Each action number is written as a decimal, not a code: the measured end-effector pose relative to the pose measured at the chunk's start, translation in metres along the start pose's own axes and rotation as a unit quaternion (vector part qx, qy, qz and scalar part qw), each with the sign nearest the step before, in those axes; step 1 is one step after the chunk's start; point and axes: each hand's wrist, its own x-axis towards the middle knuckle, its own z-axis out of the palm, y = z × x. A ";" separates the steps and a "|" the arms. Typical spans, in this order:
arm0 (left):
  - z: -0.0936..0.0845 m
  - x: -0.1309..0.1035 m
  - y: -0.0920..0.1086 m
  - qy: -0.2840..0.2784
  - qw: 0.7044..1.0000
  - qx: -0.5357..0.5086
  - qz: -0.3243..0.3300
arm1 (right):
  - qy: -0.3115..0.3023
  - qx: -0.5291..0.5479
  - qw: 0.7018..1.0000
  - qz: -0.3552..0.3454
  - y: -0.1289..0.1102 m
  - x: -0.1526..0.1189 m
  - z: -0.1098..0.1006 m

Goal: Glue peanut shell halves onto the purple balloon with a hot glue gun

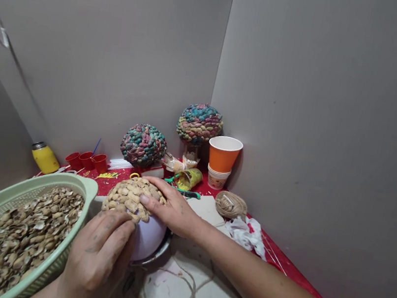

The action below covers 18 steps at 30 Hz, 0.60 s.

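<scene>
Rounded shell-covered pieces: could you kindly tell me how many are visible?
3: the tan piece under the right hand, the lower multicoloured piece behind it, and the higher multicoloured piece farther right.

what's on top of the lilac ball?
Peanut shells, packed over its upper part, with the right hand resting on them. Beneath the shells, the ball can't be seen; the left hand also blocks its near-left side.

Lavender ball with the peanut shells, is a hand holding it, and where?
The right hand lies over the upper right of the lavender ball, on its peanut shells, seemingly bracing it. Whether the left hand pinches anything is hidden.
</scene>
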 end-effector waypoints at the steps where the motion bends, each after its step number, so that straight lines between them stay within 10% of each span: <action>1: -0.001 -0.001 0.000 -0.002 1.000 -0.006 0.001 | -0.001 0.000 1.000 -0.001 0.000 0.000 0.000; 6: -0.013 -0.012 0.000 -0.019 0.997 -0.078 -0.020 | -0.011 0.005 1.000 -0.002 -0.001 -0.001 -0.001; 10: -0.020 -0.018 -0.003 0.056 0.973 -0.153 -0.163 | -0.014 0.002 1.000 0.004 0.001 -0.001 -0.002; 18: 0.020 -0.001 -0.022 0.040 0.889 -0.205 -0.408 | -0.028 0.011 0.999 0.013 0.006 -0.002 -0.002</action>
